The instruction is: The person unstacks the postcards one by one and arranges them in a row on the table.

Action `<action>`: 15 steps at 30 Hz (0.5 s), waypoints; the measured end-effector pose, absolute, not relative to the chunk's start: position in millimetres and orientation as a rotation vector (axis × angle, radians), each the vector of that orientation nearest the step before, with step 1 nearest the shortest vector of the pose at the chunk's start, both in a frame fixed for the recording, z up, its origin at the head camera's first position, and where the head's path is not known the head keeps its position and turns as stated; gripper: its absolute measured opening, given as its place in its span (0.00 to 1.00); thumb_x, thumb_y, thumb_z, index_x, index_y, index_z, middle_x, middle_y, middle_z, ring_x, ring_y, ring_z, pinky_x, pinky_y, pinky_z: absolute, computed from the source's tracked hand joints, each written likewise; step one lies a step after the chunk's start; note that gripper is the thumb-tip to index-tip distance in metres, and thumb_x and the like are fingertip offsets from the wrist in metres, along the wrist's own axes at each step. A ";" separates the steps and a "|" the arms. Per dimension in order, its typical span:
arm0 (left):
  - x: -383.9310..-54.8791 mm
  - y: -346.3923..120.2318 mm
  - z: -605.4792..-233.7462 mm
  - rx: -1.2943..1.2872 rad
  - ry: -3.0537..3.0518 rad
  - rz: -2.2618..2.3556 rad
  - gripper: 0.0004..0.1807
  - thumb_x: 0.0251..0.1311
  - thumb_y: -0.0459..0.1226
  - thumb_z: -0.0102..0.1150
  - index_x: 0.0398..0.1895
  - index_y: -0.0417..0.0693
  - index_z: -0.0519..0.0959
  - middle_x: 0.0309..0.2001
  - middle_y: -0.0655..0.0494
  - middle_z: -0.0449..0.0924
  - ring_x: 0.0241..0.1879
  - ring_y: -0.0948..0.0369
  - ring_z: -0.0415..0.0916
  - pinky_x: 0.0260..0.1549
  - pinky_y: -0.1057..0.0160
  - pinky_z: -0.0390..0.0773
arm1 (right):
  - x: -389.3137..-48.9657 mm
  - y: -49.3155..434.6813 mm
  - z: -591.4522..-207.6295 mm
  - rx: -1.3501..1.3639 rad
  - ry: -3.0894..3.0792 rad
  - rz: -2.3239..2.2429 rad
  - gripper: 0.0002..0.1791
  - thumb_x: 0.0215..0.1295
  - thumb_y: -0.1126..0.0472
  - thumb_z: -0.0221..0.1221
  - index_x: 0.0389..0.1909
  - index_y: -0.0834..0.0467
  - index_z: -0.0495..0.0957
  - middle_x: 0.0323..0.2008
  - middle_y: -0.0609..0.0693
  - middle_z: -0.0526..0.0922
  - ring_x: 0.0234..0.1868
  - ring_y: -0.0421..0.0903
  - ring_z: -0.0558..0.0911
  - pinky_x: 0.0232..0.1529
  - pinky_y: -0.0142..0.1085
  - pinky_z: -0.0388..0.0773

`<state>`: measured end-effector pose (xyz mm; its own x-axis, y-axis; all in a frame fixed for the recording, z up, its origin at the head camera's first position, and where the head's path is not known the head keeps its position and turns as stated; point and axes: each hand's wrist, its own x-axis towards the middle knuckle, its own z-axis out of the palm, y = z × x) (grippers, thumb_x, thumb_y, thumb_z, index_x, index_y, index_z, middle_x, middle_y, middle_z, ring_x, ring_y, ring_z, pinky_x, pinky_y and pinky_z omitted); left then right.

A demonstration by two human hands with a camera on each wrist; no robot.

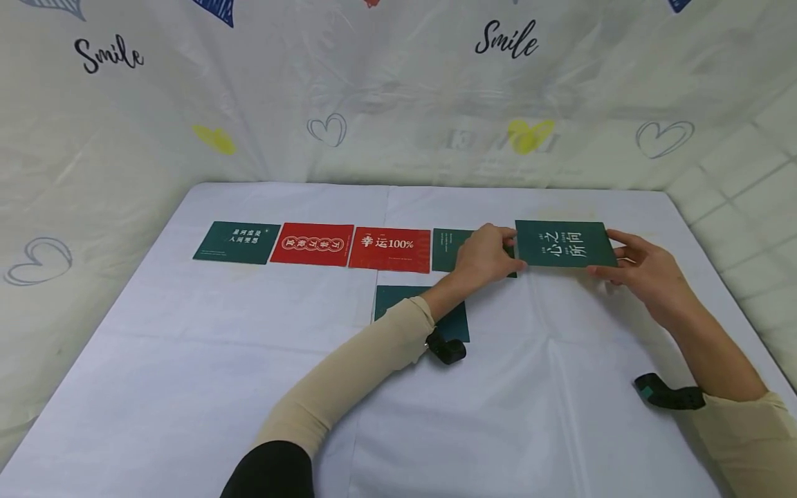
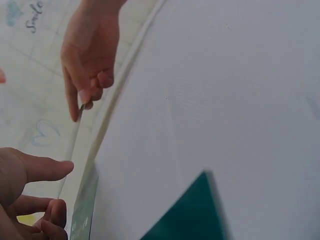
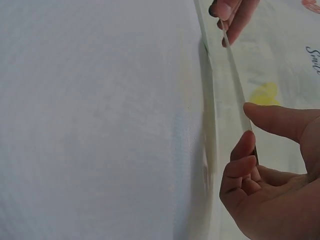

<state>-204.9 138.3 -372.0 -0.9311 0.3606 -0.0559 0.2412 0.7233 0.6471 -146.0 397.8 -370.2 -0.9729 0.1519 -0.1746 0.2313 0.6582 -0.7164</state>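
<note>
A green card with white lettering (image 1: 560, 244) is held by both hands, raised at the right end of a row of cards. My left hand (image 1: 484, 257) pinches its left edge, while my right hand (image 1: 650, 277) pinches the right edge between thumb and fingers. Both wrist views show this card edge-on, as a thin strip (image 3: 235, 65) stretched between the hands. Under the left hand, partly covered, lies another green card (image 1: 445, 250). A further green card (image 1: 394, 296) lies nearer, beneath the left forearm, which hides part of it.
To the left, the row continues with a red card (image 1: 407, 257), a second red card (image 1: 311, 256) and a green card (image 1: 233, 251). They lie flat on the white-covered table (image 1: 205, 373). A printed cloth (image 1: 411, 90) hangs behind the table and along its sides.
</note>
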 end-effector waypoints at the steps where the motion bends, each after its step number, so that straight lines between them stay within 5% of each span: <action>1: -204.9 138.9 -371.8 0.483 2.752 0.982 0.34 0.59 0.48 0.76 0.70 0.62 0.78 0.56 0.71 0.86 0.51 0.74 0.81 0.34 0.75 0.76 | -145.9 398.3 -370.2 0.318 2.767 -1.224 0.53 0.67 0.47 0.70 0.84 0.54 0.50 0.49 0.37 0.71 0.42 0.27 0.71 0.38 0.25 0.72; 10: -205.8 145.7 -374.2 0.476 2.792 0.784 0.27 0.58 0.52 0.75 0.62 0.64 0.83 0.51 0.73 0.84 0.45 0.74 0.79 0.35 0.72 0.77 | -146.3 401.4 -371.5 0.307 2.765 -1.203 0.54 0.66 0.48 0.70 0.84 0.55 0.50 0.46 0.32 0.71 0.41 0.26 0.70 0.37 0.25 0.71; 15: -207.5 148.5 -377.5 0.498 2.787 0.756 0.29 0.59 0.52 0.75 0.64 0.62 0.82 0.53 0.69 0.85 0.47 0.71 0.81 0.38 0.69 0.79 | -147.5 402.5 -372.1 0.313 2.759 -1.176 0.54 0.66 0.47 0.71 0.84 0.55 0.50 0.49 0.38 0.71 0.43 0.30 0.69 0.36 0.27 0.73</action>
